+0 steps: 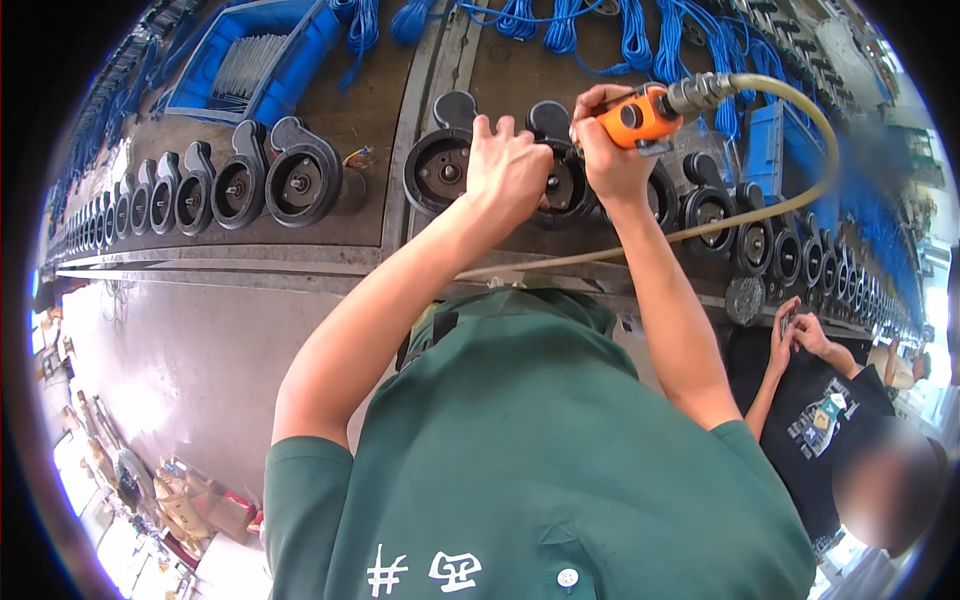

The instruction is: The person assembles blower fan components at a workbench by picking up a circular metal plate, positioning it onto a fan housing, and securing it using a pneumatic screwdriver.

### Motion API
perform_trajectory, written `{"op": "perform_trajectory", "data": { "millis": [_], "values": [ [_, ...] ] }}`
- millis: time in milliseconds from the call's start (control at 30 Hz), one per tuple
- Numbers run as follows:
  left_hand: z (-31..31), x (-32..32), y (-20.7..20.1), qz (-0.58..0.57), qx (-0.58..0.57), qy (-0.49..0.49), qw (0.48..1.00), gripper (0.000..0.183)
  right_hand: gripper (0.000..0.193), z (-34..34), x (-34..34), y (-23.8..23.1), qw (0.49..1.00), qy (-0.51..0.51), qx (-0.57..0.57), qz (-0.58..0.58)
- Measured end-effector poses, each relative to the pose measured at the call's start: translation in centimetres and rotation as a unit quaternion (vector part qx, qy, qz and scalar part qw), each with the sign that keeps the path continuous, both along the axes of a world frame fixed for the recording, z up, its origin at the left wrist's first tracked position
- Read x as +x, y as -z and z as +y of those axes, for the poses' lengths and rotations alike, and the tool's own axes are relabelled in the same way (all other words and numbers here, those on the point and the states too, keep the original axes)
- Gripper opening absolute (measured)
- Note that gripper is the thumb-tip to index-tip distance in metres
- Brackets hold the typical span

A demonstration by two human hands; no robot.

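Note:
My right hand [612, 155] is closed around an orange air-powered tool [636, 118], with a metal coupling and a yellowish hose at its back end. The tool's front end points left, toward a black snail-shaped blower housing [570, 188]; its tip is hidden by my fingers. Over the left rim of that housing lies my left hand [508, 172], its fingers bent and gripping there, fingertips mostly out of sight. Just left of it stands another black blower housing [440, 172] with a round open face and a central shaft. One more housing [660, 195] is partly covered by my right wrist.
Long rows of similar housings [300, 184] line the bench edge [230, 255] both ways. A blue crate [282, 88] holds thin pale rods. Bundled blue cables [635, 40] lie at the back. The hose [790, 208] loops right and crosses under my forearms. A co-worker's hands [797, 335] are at right.

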State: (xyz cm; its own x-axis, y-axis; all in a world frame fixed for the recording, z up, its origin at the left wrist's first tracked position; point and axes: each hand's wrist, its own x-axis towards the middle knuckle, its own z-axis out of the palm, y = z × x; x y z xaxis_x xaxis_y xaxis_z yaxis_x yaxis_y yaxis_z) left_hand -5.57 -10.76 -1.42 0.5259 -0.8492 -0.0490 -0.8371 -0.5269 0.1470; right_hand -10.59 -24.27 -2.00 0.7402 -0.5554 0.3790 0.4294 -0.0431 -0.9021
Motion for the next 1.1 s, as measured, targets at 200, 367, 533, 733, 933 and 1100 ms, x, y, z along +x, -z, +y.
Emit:
{"op": "perform_trajectory", "data": {
  "millis": [200, 367, 533, 733, 933, 1100],
  "values": [
    [-0.3, -0.3, -0.3, 0.0, 0.024, -0.005, 1.0, 0.029, 0.02, 0.0, -0.7, -0.4, 1.0, -0.017, 0.012, 0.003],
    [-0.3, -0.3, -0.2, 0.001, 0.029, -0.007, 1.0, 0.03, 0.025, 1.1, -4.0, -1.6, 0.997, -0.029, 0.071, 0.003],
    [-0.2, -0.3, -0.2, 0.003, 0.032, -0.004, 0.999, 0.03, 0.026, 1.6, -5.6, -1.5, 0.996, -0.035, 0.08, 0.027],
    [-0.1, -0.2, -0.2, 0.019, 0.032, -0.004, 0.999, 0.029, 0.026, 1.8, -5.8, -1.0, 0.996, -0.031, 0.077, 0.035],
    [0.1, -0.2, -0.1, 0.019, 0.02, -0.004, 1.0, 0.03, 0.026, 1.7, -6.0, 0.1, 0.997, -0.053, 0.055, 0.022],
    [0.2, -0.3, 0.2, 0.0, -0.023, -0.003, 1.0, 0.02, 0.026, 2.0, -6.5, 1.1, 0.998, -0.047, -0.022, 0.043]
  ]
}}
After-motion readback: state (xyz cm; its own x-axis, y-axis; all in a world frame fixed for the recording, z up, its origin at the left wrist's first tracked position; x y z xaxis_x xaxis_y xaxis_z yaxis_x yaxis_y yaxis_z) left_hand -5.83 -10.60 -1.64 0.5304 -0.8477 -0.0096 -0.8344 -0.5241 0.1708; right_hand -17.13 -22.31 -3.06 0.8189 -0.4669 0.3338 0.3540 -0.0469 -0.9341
